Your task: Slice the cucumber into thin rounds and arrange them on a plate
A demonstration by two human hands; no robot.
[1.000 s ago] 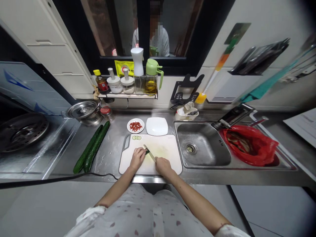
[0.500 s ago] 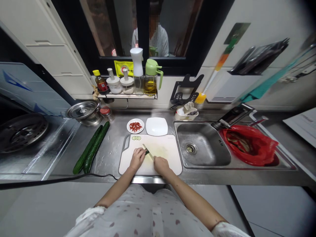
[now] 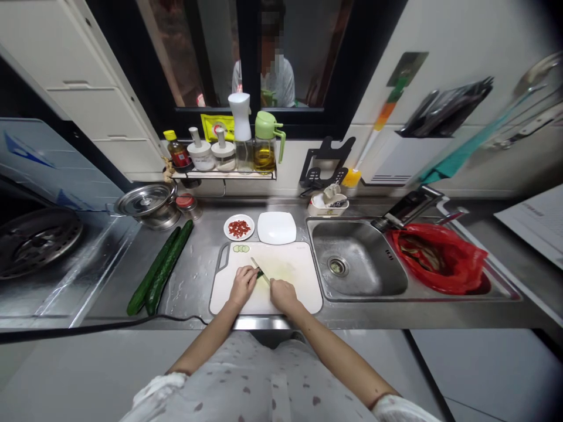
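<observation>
Cucumber on the board [image 3: 290, 281]
Left hand [image 3: 243, 283] curled, pinning the cucumber [image 3: 261, 273]; right hand [image 3: 282, 294] gripped the knife [image 3: 259, 271] beside those fingertips.

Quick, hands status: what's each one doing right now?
Left hand: closed on a small cucumber piece, pinning it to the cutting board.
Right hand: closed around the knife, blade at the cucumber piece.

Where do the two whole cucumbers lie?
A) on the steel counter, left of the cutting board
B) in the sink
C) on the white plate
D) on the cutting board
A: the two whole cucumbers lie side by side on the steel counter, left of the cutting board, apart from it.
</observation>
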